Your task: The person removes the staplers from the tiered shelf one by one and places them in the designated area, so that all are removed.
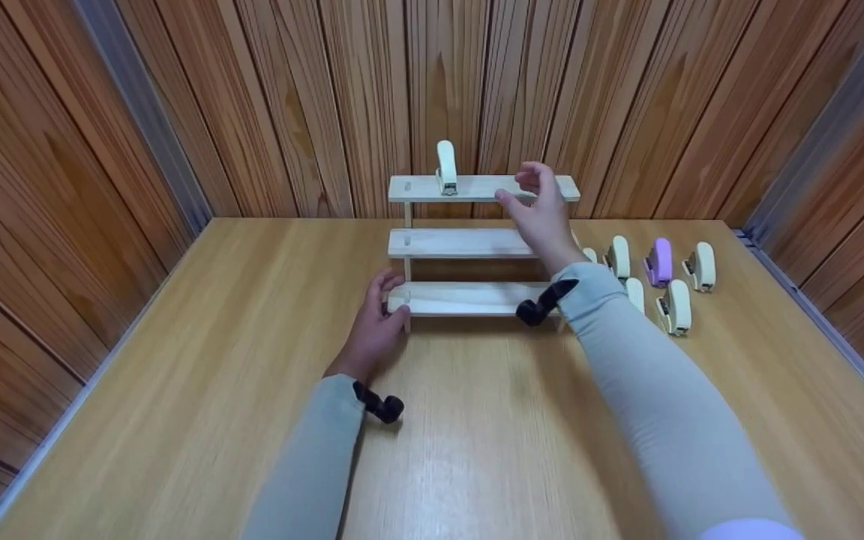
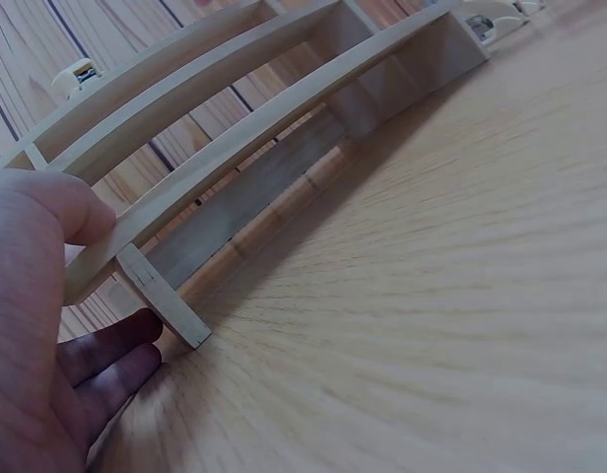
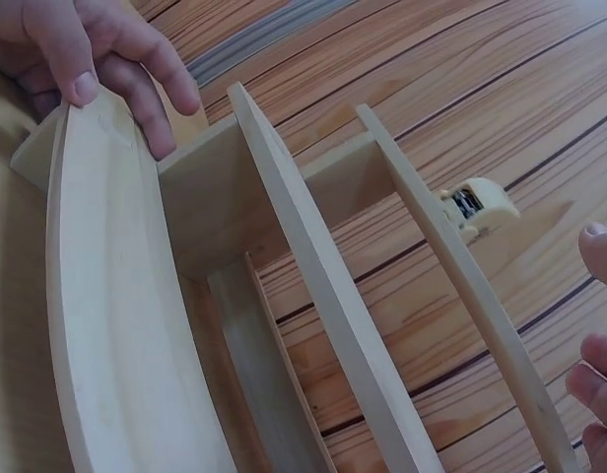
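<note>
A three-tier wooden shelf rack point(image 1: 454, 243) stands on the table. My left hand point(image 1: 372, 330) grips the left end of its lowest tier; in the left wrist view the thumb lies on the board while fingers point(image 2: 116, 345) reach behind the side leg. On the top tier, left of its middle, a cream stapler point(image 1: 446, 169) stands with its front end toward me. My right hand point(image 1: 544, 217) is at the right part of that tier, fingers loosely bent and holding nothing. In the right wrist view it shows only at the right edge, apart from the stapler point(image 3: 481, 204).
Right of the rack several cream staplers point(image 1: 676, 307) and one purple stapler point(image 1: 658, 262) stand on the table point(image 1: 192, 360). Some are partly hidden behind my right forearm. A wood-plank wall point(image 1: 297, 112) rises close behind the rack, with side walls left and right.
</note>
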A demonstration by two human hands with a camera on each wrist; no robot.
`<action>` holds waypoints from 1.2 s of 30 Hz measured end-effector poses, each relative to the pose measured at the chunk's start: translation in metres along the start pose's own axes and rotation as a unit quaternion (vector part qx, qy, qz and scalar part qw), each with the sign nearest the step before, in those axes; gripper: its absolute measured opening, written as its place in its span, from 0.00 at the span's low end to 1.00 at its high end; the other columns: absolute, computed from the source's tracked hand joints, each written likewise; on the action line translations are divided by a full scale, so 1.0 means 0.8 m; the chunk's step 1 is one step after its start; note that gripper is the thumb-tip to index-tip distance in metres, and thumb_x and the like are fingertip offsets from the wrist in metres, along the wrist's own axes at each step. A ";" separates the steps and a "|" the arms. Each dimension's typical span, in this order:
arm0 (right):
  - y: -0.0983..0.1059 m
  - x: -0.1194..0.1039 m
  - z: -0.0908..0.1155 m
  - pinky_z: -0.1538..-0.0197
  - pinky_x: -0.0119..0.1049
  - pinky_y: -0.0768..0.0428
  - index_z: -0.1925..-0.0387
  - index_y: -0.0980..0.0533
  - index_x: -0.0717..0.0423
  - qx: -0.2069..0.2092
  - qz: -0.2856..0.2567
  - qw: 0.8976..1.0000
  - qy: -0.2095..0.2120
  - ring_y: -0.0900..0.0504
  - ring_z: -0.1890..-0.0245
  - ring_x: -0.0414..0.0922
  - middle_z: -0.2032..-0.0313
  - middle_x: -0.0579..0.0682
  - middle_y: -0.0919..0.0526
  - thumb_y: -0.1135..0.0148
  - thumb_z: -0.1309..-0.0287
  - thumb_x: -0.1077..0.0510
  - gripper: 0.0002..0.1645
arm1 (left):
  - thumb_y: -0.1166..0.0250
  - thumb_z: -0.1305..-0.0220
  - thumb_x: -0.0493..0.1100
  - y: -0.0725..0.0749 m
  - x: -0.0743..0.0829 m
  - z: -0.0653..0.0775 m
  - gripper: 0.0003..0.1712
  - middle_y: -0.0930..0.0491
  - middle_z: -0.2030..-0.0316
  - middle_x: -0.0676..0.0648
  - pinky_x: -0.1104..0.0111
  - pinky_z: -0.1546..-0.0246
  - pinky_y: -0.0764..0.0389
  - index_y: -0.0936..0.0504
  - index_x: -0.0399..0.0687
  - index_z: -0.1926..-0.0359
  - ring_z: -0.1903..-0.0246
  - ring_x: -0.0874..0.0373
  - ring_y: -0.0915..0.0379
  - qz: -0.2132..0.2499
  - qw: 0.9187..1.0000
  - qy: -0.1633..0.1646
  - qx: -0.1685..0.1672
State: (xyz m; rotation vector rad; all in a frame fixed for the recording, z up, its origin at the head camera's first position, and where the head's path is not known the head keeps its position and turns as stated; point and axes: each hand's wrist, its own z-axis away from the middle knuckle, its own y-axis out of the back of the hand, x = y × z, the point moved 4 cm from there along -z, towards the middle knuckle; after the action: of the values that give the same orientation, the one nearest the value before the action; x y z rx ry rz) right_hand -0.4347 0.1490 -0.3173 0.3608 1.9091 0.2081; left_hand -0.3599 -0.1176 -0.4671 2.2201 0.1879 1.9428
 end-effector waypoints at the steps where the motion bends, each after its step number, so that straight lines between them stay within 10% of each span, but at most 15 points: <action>1: -0.005 -0.002 -0.002 0.31 0.41 0.34 0.31 0.39 0.53 -0.003 -0.001 1.000 -0.003 0.32 0.33 0.47 0.36 0.54 0.30 0.33 0.35 0.51 0.37 | 0.41 0.28 0.46 0.000 0.000 0.000 0.40 0.35 0.31 0.62 0.51 0.25 0.52 0.50 0.59 0.21 0.24 0.57 0.53 -0.002 1.000 0.000 0.000; 36: -0.119 -0.039 -0.029 0.30 0.40 0.41 0.33 0.34 0.50 -0.010 0.120 0.991 -0.059 0.30 0.39 0.44 0.38 0.46 0.24 0.33 0.35 0.49 0.33 | 0.42 0.27 0.44 0.010 0.002 0.006 0.39 0.35 0.28 0.53 0.52 0.26 0.48 0.49 0.56 0.22 0.24 0.57 0.52 -0.027 1.000 -0.005 0.012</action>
State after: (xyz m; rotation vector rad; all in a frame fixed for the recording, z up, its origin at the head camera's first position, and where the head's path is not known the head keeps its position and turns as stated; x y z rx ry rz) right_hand -0.4606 0.0499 -0.3110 0.5777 1.7432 0.3566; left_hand -0.3548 -0.1253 -0.4644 2.2164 0.2676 1.9115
